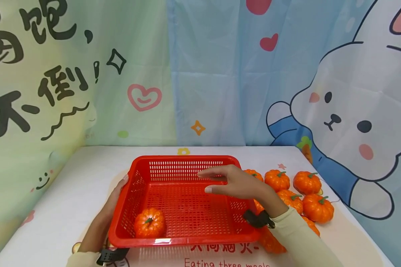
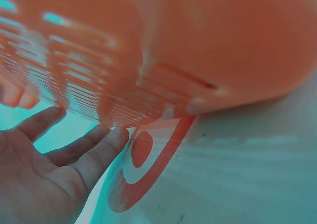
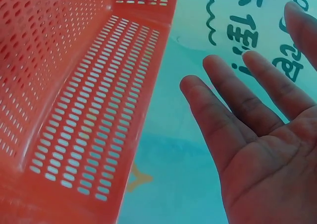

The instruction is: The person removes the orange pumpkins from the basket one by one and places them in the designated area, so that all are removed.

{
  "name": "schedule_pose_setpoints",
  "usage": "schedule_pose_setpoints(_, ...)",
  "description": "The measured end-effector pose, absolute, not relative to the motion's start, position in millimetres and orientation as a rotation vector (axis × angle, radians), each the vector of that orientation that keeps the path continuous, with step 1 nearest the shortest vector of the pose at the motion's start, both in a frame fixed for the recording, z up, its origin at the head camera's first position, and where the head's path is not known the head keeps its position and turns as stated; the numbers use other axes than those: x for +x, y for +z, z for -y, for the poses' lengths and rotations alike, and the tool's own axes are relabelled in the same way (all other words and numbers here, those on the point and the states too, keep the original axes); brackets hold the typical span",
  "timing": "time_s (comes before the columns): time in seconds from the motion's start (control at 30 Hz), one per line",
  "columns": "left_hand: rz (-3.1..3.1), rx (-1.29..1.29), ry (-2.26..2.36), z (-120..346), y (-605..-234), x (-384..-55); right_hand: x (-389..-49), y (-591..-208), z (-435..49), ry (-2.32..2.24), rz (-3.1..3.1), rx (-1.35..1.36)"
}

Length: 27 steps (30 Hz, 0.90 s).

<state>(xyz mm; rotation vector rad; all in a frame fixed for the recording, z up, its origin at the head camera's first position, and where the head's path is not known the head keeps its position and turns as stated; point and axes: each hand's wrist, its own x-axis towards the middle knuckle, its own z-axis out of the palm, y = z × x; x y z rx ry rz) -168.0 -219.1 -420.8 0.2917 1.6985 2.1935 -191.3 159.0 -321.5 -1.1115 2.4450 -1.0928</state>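
Note:
A red plastic basket [image 1: 194, 211] with slotted walls sits on the table in the head view. Inside, at its near left corner, lies a small orange pumpkin [image 1: 149, 223] with a green stem. My left hand [image 1: 109, 205] is along the basket's left side, and in the left wrist view its extended fingers [image 2: 101, 154] reach the slotted wall. Over the right part of the basket hovers my right hand [image 1: 237, 183], fingers stretched toward the left and thumb apart below them. Its empty palm [image 3: 272, 174] shows in the right wrist view, beside the basket's wall [image 3: 94, 100].
Several more pumpkins [image 1: 307, 183] lie on the table right of the basket, some partly hidden by the right arm. The white table [image 1: 77, 174] carries printed drawings and lettering. A printed curtain [image 1: 207, 92] hangs behind its far edge.

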Motion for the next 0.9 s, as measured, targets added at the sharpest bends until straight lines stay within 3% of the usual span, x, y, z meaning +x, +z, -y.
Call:
schedule_pose_setpoints(0.5, -1.702, 0.263, 2.196, 217.8, -422.8, -169.5, -224.5, -344.3, -121.0, -1.091, -2.306, -1.031)
schedule_pose_setpoints(0.9, -1.706, 0.238, 2.19, 221.1, -426.4, -172.8, -222.1, -367.6, -70.1, -0.823, -2.203, -1.116)
